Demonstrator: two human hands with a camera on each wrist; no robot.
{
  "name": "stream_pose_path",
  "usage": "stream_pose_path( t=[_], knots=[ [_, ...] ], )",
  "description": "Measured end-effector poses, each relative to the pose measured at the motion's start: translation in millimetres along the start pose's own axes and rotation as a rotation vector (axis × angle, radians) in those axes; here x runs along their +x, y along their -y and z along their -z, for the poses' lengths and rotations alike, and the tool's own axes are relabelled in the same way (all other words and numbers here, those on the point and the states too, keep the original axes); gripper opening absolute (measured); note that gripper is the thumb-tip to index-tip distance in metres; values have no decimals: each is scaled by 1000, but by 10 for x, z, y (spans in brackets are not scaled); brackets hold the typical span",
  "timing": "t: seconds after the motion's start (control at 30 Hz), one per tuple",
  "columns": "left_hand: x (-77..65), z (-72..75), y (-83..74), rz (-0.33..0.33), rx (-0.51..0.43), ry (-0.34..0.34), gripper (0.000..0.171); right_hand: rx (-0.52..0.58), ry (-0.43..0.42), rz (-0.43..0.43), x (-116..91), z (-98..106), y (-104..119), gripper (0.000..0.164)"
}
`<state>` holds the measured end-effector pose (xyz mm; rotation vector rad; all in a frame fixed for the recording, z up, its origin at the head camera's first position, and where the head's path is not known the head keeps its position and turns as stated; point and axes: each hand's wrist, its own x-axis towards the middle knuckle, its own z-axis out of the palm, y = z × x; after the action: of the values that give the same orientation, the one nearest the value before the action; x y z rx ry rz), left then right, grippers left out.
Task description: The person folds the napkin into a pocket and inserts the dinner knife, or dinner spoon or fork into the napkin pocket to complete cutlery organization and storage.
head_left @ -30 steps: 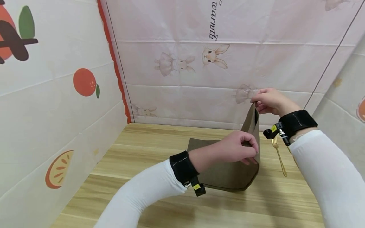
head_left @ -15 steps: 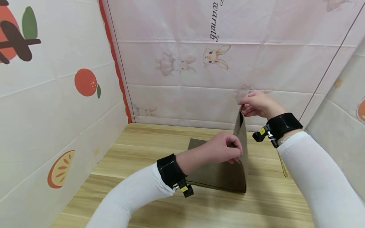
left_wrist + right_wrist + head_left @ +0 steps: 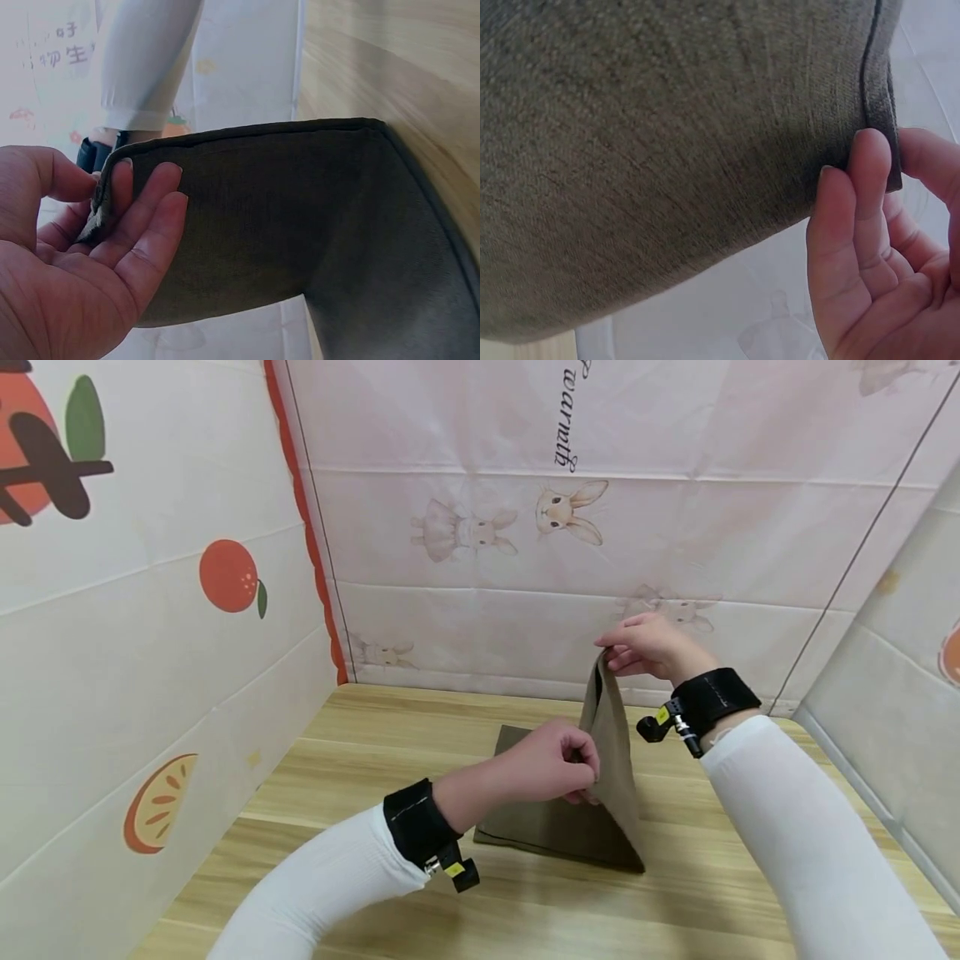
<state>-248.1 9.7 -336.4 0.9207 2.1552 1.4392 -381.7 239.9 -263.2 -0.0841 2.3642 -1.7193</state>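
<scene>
Wood-grain counter (image 3: pixel 375 735) carries brown cloth (image 3: pixel 615 768), part flat, part raised to a peak. Left hand (image 3: pixel 551 764): fingers clamped on a cloth edge, which lies between thumb and fingertips. Right hand (image 3: pixel 648 647): fingers clamped on the raised top corner, thumb opposing. Black lettering (image 3: pixel 567 422) at the rear reads "warmth". Smaller characters (image 3: pixel 66 55), left wrist view, include "物生".
</scene>
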Motion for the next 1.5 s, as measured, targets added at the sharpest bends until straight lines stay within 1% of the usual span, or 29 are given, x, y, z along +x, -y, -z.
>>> stream_pose_path(
  t=[0.07,0.17,0.33,0.4,0.5,0.6,0.77,0.9,0.97,1.13,1.23,1.37,1.43,1.5],
  knots=[
    [-34,7,44,10,-12,-3,15,6,4,-1,23,-38,-16,11],
    [-82,21,104,27,-1,-20,15,8,15,-1,51,-98,-40,11],
    [-162,47,160,60,55,-44,16,-4,25,-1,85,-210,-87,15],
    [-190,58,182,76,79,-51,17,-11,27,-1,106,-259,-113,14],
    [-226,80,233,95,114,-52,19,-26,25,4,146,-347,-160,14],
    [-264,107,302,131,131,-45,20,-32,24,7,200,-444,-224,17],
    [-318,148,458,213,113,-41,20,-21,34,-4,299,-618,-337,25],
    [-356,170,600,257,102,-57,20,-53,31,1,370,-759,-426,35],
    [-373,175,670,277,103,-67,19,-62,20,-1,401,-839,-469,37],
    [-408,181,838,323,90,-65,18,-48,-18,-31,496,-1070,-597,33],
    [-429,182,915,355,50,-58,18,-21,-21,-54,569,-1208,-686,29],
    [-451,206,1004,402,10,-56,18,20,-23,-77,657,-1364,-794,31],
    [-459,223,1047,415,29,-59,19,25,-24,-78,679,-1426,-840,31],
    [-463,238,1090,412,70,-63,20,18,-23,-73,684,-1474,-880,29]
  ],
)
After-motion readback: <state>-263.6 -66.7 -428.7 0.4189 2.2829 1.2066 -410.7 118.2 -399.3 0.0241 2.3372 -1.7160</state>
